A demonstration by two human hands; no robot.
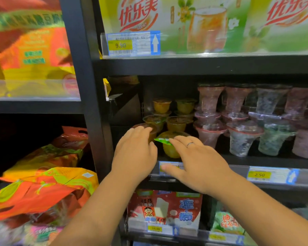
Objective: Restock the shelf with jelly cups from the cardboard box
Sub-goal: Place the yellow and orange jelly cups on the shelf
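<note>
Two bare forearms reach up to the middle shelf (220, 161). At left, the left hand (134, 151) lies spread over a brownish jelly cup (152, 131); the right hand (194, 162), open and flat, touches a yellow jelly cup (170, 150) at the front edge. Several jelly cups already sit stacked behind; the cardboard box is out of view, so remaining stock is unknown. Taller cups (244, 137) crowd the right, leaving little room.

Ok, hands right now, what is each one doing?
Left hand: open, palm resting on a brown jelly cup.
Right hand: open, fingers on the yellow jelly cup.
</note>
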